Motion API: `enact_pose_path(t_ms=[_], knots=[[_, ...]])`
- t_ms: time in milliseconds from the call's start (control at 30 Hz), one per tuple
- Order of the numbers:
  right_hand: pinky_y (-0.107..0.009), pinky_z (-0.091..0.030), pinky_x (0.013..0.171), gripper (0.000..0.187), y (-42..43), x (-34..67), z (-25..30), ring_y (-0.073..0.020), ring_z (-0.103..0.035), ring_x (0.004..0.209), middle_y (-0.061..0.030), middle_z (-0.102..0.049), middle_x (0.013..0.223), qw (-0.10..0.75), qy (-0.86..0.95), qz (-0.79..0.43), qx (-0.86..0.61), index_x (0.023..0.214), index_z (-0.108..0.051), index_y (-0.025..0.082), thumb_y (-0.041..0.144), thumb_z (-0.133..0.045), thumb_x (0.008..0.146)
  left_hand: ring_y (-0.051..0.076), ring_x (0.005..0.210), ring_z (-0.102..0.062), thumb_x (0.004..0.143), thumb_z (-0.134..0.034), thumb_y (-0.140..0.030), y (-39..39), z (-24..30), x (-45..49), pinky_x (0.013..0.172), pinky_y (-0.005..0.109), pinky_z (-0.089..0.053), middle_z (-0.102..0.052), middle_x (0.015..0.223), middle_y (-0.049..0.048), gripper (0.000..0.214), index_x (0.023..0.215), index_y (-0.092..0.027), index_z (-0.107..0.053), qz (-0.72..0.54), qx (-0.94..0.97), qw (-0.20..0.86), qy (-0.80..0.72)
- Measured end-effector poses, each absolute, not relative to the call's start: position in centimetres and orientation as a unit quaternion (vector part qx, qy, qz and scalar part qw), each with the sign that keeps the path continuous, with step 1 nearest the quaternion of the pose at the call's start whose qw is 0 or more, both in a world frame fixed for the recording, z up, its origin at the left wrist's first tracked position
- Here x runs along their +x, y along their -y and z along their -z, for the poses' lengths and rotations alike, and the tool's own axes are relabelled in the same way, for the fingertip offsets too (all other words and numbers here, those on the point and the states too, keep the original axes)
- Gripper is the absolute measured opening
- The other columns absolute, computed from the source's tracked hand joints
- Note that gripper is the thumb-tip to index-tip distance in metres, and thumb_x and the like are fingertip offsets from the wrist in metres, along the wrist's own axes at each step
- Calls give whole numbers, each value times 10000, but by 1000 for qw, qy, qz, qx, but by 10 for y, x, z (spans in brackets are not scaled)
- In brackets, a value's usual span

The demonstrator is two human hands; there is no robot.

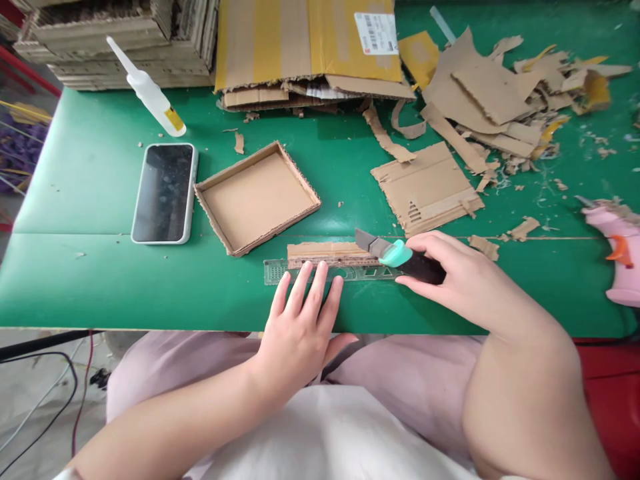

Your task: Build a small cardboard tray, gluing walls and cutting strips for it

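Observation:
My left hand [300, 327] lies flat with fingers spread, its fingertips pressing a clear plastic ruler [277, 271] near the table's front edge. A narrow cardboard strip [325, 252] lies along the ruler's far side. My right hand [465, 280] is closed around a utility knife [395, 253] with a teal and black handle. Its blade rests on the right end of the strip. A shallow cardboard tray [257, 198] sits just behind the strip.
On the green table [100, 280] lie a phone [163, 193] at the left, a white glue bottle [150, 93] behind it, a cut cardboard sheet [427, 188], several scraps [500, 93] at the back right, stacked cardboard [310, 47] behind, and a pink glue gun [620, 250] at the right edge.

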State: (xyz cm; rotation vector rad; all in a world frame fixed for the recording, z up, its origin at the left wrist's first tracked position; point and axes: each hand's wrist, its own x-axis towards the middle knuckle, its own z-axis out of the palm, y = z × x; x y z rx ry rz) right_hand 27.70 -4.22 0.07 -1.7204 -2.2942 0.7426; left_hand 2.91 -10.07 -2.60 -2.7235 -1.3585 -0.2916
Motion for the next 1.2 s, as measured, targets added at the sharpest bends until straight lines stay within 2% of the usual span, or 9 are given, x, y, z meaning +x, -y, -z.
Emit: enact_pose_path(t_ms=[233,400,1000,1200], knots=[[-368,-504,762,221,41,280,0,-262,-634,939,-63,-649,1010,102,761,-237,-596,1002,-553,236,334,-588,807,370,1237,-493,874,-446,-576,100,25,30,1048,513,-303,-528,1359,188,663,1324,-93,-506,98,-888,46,446],[-361,-504,735,281,41,282,2,-257,-636,931,-60,-639,1061,91,764,-250,-589,1027,-557,244,372,-623,787,365,1235,-494,872,-455,-573,101,27,30,1049,503,-295,-531,1358,183,660,1325,-95,-508,104,-886,48,449],[-361,-515,742,231,41,283,4,-254,-645,919,-57,-637,1030,93,774,-247,-576,1007,-565,246,365,-592,811,365,1259,-471,867,-475,-561,102,29,29,1075,512,-270,-523,1368,182,661,1338,-98,-491,97,-888,37,448],[-348,-508,828,220,42,281,-8,-242,-632,955,-83,-655,1027,144,735,-233,-620,1021,-588,226,330,-589,827,359,1232,-496,880,-434,-575,102,27,30,1076,505,-272,-544,1346,184,656,1320,-95,-513,98,-887,35,450]])
